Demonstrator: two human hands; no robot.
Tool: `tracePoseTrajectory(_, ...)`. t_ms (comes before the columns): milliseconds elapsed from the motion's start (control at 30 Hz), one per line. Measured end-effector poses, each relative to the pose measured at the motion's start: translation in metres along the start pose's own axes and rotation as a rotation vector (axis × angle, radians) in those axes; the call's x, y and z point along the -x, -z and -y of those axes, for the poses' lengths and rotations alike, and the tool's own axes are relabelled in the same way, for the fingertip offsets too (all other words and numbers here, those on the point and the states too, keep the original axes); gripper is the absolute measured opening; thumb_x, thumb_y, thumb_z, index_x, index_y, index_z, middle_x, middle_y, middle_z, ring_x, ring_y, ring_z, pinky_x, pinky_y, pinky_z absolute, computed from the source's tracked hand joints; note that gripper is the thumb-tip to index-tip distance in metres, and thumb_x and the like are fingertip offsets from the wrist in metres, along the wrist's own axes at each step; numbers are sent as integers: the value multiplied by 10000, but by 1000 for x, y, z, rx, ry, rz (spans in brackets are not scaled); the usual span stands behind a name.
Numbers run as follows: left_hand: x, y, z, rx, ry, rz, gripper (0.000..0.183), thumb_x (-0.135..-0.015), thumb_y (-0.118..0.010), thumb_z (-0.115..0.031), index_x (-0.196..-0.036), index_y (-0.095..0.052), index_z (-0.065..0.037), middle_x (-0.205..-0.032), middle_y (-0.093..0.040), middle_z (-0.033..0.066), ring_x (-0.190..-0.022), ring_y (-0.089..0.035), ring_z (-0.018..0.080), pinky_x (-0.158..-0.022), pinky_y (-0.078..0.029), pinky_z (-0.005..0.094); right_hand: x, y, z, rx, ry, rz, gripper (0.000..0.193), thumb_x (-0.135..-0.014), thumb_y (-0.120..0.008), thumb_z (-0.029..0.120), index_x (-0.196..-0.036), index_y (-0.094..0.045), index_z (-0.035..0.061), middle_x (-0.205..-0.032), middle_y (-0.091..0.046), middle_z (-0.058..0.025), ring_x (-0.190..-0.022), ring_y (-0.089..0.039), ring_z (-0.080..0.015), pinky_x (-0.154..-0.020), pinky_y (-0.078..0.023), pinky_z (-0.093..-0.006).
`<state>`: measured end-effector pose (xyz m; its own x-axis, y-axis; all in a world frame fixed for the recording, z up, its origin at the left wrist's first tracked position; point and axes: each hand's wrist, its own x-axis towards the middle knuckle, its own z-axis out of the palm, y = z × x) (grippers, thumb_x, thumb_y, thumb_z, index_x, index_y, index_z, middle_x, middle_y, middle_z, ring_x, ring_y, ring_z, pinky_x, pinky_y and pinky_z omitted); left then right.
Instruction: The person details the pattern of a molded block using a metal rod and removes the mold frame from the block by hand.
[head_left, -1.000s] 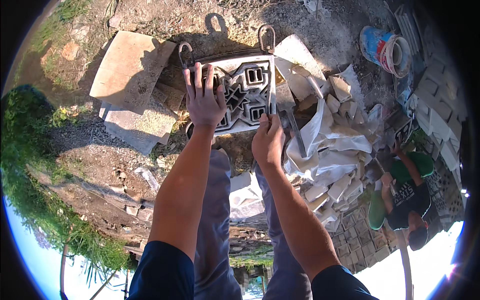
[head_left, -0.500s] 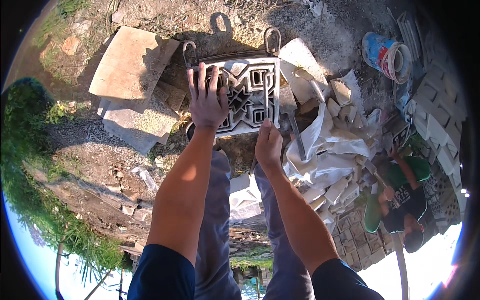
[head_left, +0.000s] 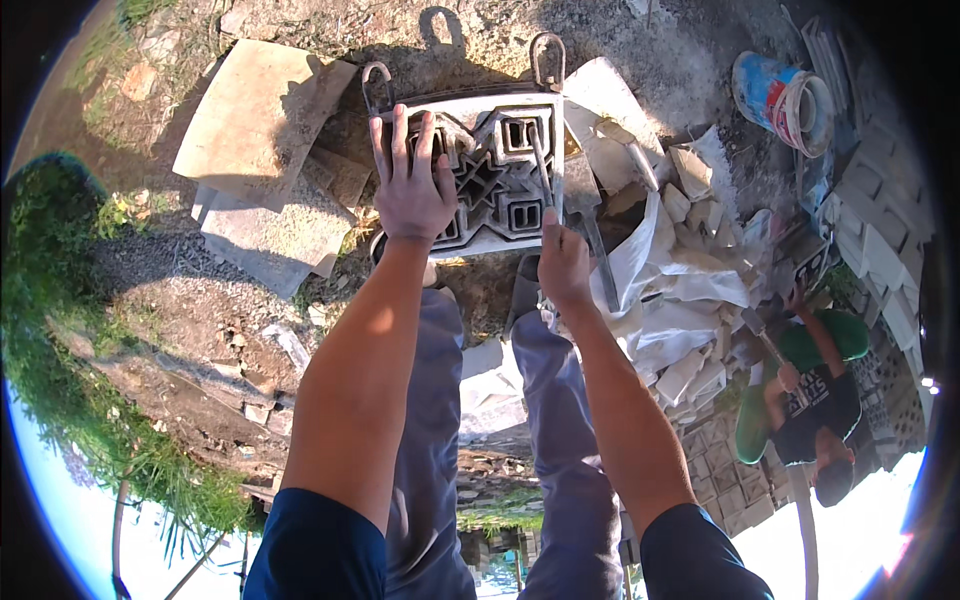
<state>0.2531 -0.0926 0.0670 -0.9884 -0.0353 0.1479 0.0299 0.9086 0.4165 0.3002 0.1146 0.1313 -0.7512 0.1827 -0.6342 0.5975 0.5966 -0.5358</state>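
Observation:
A grey rectangular mould (head_left: pixel 490 243) with a raised star-and-square pattern lies on the ground before me. Two metal loop handles (head_left: pixel 548 60) stand up at its far side. My left hand (head_left: pixel 415 200) rests flat on the left part of the mould, fingers spread, hiding some of the pattern. In my closed right hand (head_left: pixel 565 265), at the near right corner, is a thin metal bar (head_left: pixel 545 175). Its far end lies over the right side of the pattern, and my fist hides its near end. A flat tool with a long dark handle (head_left: pixel 603 262) lies just right of the mould.
Brown and grey boards (head_left: pixel 250 130) lie at the left. Broken pale slabs (head_left: pixel 690 380) and a white sheet (head_left: pixel 690 270) are heaped to the right. A blue bucket (head_left: pixel 765 90) lies tipped at far right. Another person (head_left: pixel 815 390) works at the right with a tool.
My right hand has moved right, and the bar now slants left toward its far end. My left hand stays flat on the mould. The view has shifted slightly.

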Motion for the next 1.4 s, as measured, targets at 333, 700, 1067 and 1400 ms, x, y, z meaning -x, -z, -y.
tracePoseTrajectory(333,2,1,0,27,-20,-17,507,-948,-497,-189,-1447,-454,-111,-1543,-341,210,-1418,-273,516,-1135,-355,521,-1,-1,-5,-11,-19,21,709,-1048,-394,470,-631,-535,-85,-613,-514,-308,-636,-517,-520,-608,-377,-546)
tracePoseTrajectory(700,2,4,1,-3,15,35,504,-942,-481,-206,-1437,-470,-114,-1545,-340,209,-1426,-261,512,-1145,-330,533,1,-5,-9,-55,-44,69,688,-1052,-377,468,-650,-503,-75,-600,-490,-275,-599,-464,-468,-614,-345,-542)
tracePoseTrajectory(1067,1,2,-4,7,47,41,514,-919,-503,-202,-1428,-485,-128,-1546,-349,191,-1435,-258,497,-1140,-347,521,-12,-13,0,-19,55,-43,710,-1046,-397,467,-625,-525,-90,-599,-505,-313,-615,-496,-508,-623,-356,-569)
tracePoseTrajectory(1400,0,1,-8,29,47,15,502,-915,-516,-190,-1413,-504,-140,-1537,-364,183,-1421,-290,499,-1111,-393,510,-20,-15,-9,66,45,-102,687,-1048,-420,424,-589,-529,-75,-629,-537,-329,-668,-536,-542,-627,-387,-575)
